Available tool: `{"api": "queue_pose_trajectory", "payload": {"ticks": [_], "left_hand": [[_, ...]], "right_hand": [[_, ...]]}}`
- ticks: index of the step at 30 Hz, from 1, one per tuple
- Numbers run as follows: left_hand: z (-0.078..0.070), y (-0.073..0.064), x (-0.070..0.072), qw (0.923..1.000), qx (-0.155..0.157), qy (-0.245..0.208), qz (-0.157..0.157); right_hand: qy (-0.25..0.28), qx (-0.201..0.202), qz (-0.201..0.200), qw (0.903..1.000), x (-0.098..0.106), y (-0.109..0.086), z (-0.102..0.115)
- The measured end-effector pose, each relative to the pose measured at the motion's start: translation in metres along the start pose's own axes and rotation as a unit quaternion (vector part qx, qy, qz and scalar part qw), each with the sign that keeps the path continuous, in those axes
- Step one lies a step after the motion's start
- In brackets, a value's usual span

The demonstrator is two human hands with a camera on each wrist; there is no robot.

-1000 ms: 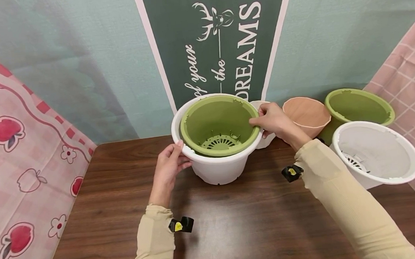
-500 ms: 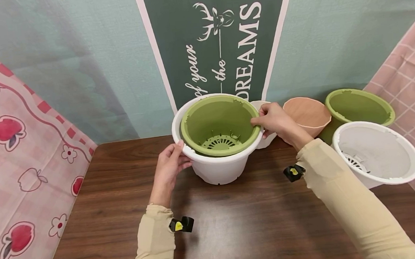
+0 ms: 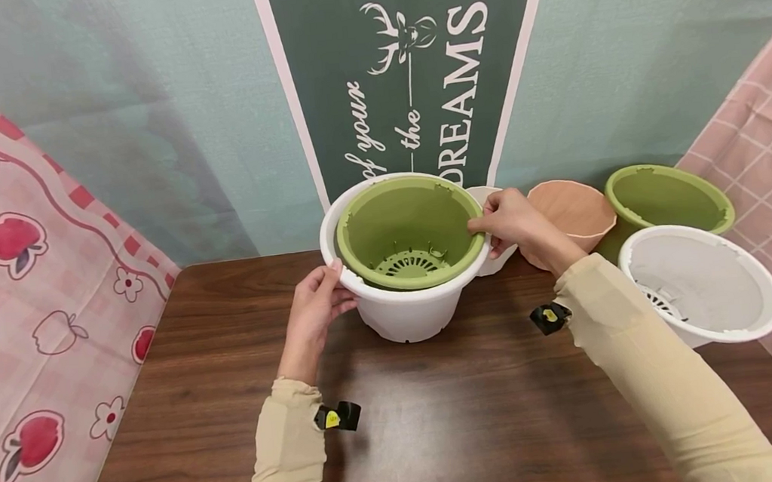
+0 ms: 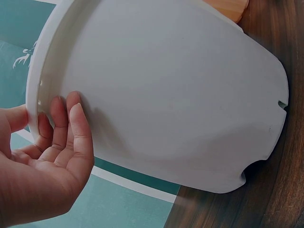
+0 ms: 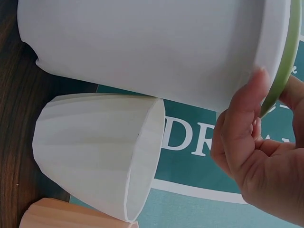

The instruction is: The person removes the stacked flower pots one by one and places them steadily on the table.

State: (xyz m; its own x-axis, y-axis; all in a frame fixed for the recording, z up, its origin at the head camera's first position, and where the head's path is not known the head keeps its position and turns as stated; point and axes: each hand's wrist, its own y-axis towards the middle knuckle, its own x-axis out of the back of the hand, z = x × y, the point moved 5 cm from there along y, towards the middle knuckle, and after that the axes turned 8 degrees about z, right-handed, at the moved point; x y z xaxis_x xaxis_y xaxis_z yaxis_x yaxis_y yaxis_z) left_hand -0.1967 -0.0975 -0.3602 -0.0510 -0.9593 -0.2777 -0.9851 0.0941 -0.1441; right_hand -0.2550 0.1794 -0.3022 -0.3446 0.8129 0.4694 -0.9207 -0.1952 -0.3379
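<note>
A large white flower pot [image 3: 409,319] stands upright on the table, with a green flower pot [image 3: 411,212] sitting inside it, slightly tilted. Slots pierce the green pot's bottom. My left hand [image 3: 313,311] grips the white pot's rim at its left side; in the left wrist view, the thumb lies over the rim and the fingers are curled beneath it. At the right side, my right hand [image 3: 514,223] pinches the green pot's rim, thumb inside. In the right wrist view, the fingers [image 5: 247,97] reach under the white rim too, touching the white pot.
Behind the right hand is a small white faceted pot [image 5: 90,147], partly hidden in the head view. A peach pot [image 3: 570,207], another green pot [image 3: 678,195] and a tilted white pot [image 3: 709,283] stand at the right. The brown wooden table [image 3: 414,420] meets fabric-covered walls.
Almost nothing differs. The right hand and forearm have shifted very slightly to the right; both hands keep their hold on the pots.
</note>
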Motion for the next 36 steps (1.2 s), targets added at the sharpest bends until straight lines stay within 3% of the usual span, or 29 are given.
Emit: {"api": "queue_pose_trajectory", "payload": {"ticks": [14,36], "left_hand": [[0.001,0.001,0.0006,1.0,0.001,0.0,-0.002],[0.0009,-0.0002,-0.0001,0.9999,0.0,0.005,-0.011]], "right_hand": [[-0.022,0.014,0.018,0.9995,0.0031,0.0007,-0.0022],[0.0,0.011,0.036,0.9993,0.0022,-0.001,-0.0024]]}}
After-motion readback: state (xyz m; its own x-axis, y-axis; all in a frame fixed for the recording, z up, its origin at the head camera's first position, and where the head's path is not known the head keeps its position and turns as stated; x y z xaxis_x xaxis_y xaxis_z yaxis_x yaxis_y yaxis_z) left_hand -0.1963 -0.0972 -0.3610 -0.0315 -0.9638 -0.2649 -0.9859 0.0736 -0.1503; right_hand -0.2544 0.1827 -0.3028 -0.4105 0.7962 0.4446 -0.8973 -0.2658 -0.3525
